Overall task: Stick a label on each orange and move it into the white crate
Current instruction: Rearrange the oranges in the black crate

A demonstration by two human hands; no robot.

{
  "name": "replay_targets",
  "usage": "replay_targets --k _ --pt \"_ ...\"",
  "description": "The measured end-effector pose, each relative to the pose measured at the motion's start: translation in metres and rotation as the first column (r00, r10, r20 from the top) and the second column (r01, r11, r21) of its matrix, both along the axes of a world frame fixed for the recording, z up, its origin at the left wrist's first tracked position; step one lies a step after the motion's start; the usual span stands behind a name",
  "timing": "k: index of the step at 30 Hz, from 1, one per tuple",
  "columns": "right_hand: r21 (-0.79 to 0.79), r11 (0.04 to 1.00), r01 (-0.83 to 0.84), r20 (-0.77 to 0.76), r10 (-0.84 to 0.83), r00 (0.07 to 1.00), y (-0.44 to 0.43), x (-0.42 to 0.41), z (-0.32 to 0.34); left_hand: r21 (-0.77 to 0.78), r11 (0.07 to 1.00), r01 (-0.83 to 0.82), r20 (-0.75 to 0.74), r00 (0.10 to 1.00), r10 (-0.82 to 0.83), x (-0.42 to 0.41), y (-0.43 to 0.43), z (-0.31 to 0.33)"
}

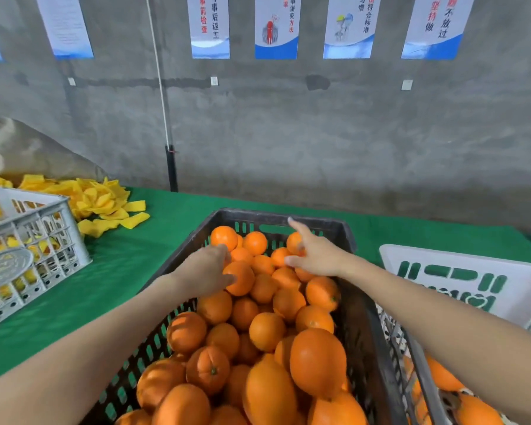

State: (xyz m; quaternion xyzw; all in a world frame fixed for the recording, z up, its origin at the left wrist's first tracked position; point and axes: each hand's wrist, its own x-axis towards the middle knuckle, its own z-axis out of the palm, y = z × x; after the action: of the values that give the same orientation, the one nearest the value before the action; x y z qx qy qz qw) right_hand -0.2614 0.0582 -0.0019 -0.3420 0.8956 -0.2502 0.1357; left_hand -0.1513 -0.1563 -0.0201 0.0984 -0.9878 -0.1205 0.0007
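Over the black crate point(258, 214), the left hand point(210, 271) curls round an orange point(241, 279) at its three o'clock; the right hand point(314, 256), fingers spread, touches a second orange point(294, 242). At the black crate's three o'clock sits the white crate point(524, 289).

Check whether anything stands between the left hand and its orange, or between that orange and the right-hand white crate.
Nothing separates the left hand from the orange: its fingers curl round it. Toward the white crate stand the black crate's right wall and the right forearm crossing above it.
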Motion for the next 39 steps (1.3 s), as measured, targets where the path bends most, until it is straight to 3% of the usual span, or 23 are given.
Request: replay_targets --k 1,4,8,11,16,18,21,23,25,28,31,35,37,39 --pt "0.045 0.995 0.09 -0.135 -0.083 0.987 -0.008 -0.017 -0.005 -0.03 0.999 -0.037 0.011 0.999 0.037 -0.006 0.002 -0.002" --pt "0.116 0.948 0.297 -0.156 -0.278 0.948 -0.028 -0.051 -0.035 -0.198 0.974 -0.106 0.156 0.978 0.138 -0.023 0.009 -0.013" --pt "0.092 0.9 0.426 -0.287 -0.385 0.877 -0.047 -0.062 -0.073 -0.387 0.915 -0.115 0.203 0.957 0.206 -0.041 0.008 -0.027" --pt "0.072 0.89 0.45 -0.425 -0.381 0.821 -0.052 -0.064 -0.092 -0.317 0.937 -0.148 0.252 0.939 0.234 -0.047 0.007 -0.028" --pt "0.023 0.917 0.399 -0.456 -0.346 0.82 -0.05 -0.054 -0.081 -0.149 0.968 -0.204 0.218 0.948 0.233 -0.042 0.012 -0.034" --pt "0.037 0.945 0.324 -0.426 -0.279 0.861 -0.053 -0.047 -0.064 -0.122 0.968 -0.218 0.212 0.947 0.24 -0.04 0.013 -0.033" --pt "0.061 0.992 0.114 -0.339 -0.087 0.937 -0.056 -0.035 -0.029 -0.225 0.955 -0.194 0.195 0.951 0.24 -0.038 0.017 -0.031" --pt "0.075 0.997 -0.007 -0.223 0.024 0.974 -0.05 -0.02 -0.007 -0.359 0.918 -0.17 0.153 0.959 0.237 -0.036 0.022 -0.03" --pt "0.084 0.994 -0.064 -0.014 0.065 0.998 -0.034 0.005 0.005 -0.433 0.888 -0.154 0.112 0.969 0.222 -0.038 0.024 -0.028" --pt "0.169 0.975 -0.144 0.275 0.094 0.957 -0.004 0.049 -0.001 -0.378 0.911 -0.165 0.179 0.952 0.247 -0.044 0.016 -0.026" --pt "0.163 0.976 -0.146 0.374 0.076 0.924 0.016 0.081 -0.019 -0.302 0.933 -0.196 0.229 0.935 0.271 -0.045 0.006 -0.037" --pt "0.125 0.99 -0.059 0.362 0.01 0.932 0.023 0.079 -0.023 -0.301 0.934 -0.194 0.104 0.967 0.235 -0.036 0.009 -0.044" --pt "0.157 0.985 -0.066 0.246 0.026 0.969 0.025 0.073 -0.023 -0.324 0.938 -0.127 0.092 0.982 0.165 -0.031 0.018 -0.029" --pt "0.073 0.997 -0.007 0.08 0.001 0.997 0.026 0.065 -0.026 -0.281 0.96 -0.023 0.119 0.991 0.059 -0.023 0.029 -0.007"
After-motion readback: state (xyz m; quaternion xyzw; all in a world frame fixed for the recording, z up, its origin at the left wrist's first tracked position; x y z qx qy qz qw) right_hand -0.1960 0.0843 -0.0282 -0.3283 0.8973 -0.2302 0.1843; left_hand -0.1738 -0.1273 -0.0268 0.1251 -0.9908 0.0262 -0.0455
